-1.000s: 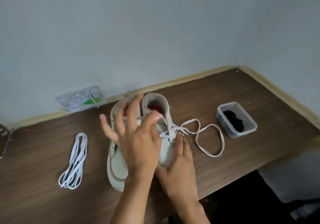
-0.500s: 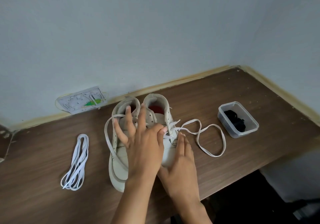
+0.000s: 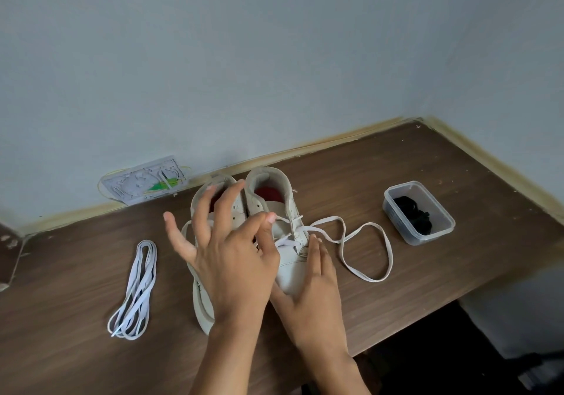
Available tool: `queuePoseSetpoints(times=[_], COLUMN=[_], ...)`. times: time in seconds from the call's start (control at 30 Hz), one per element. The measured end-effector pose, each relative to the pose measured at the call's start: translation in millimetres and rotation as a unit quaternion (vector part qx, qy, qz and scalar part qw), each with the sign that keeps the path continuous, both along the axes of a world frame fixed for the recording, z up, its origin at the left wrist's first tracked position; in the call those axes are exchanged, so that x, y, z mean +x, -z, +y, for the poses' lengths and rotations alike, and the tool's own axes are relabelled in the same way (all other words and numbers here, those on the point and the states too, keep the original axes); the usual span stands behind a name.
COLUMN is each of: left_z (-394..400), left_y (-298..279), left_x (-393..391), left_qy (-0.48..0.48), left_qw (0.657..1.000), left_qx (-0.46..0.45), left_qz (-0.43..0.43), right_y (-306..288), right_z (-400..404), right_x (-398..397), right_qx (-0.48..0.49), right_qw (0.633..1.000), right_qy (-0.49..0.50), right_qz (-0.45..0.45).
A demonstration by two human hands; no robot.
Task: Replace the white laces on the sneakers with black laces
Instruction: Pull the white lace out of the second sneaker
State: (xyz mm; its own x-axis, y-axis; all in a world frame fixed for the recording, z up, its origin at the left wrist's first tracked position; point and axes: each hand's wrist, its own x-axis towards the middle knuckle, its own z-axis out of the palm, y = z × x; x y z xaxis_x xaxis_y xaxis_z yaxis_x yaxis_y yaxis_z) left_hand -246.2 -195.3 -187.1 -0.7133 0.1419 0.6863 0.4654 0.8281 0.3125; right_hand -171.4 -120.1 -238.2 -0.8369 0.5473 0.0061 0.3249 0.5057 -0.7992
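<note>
Head view: two white high-top leather sneakers stand side by side on a brown wooden table, toes toward the viewer. On the right sneaker a loosened white lace trails in loops to its right. The left hand, fingers spread, pinches this lace between thumb and forefinger; the right hand lies flat against the sneaker's toe. Right of the sneakers, a clear plastic tub holds black laces. Left of them lies a bundled white lace. No writing is legible.
</note>
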Motion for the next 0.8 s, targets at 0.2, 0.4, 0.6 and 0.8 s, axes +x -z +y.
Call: queuePoseSetpoints(times=[0.2,0.4,0.6,0.8], left_z=[-13.9,-8.5,-39.8,-30.5], left_y=[-3.2,-4.7,-10.3,-2.7], left_x=[-0.2,5.2,3.1,-2.4], left_qy=[-0.028,-0.016,-0.080,-0.014], left_qw=[0.997,0.995,0.988,0.977], left_qx=[0.010,0.017,0.050,-0.007], left_qz=[-0.074,-0.099,-0.121,-0.214], right_y=[5.3,4.9,4.8,4.9], right_z=[0.7,-1.0,9.6,8.8], right_x=[-0.4,-0.3,-1.6,-2.7], right_qx=[0.018,0.009,0.010,0.015], right_qw=[1.000,1.000,0.999,0.999], right_qy=[0.004,0.007,0.036,0.048], right_qz=[0.008,0.009,-0.004,-0.003])
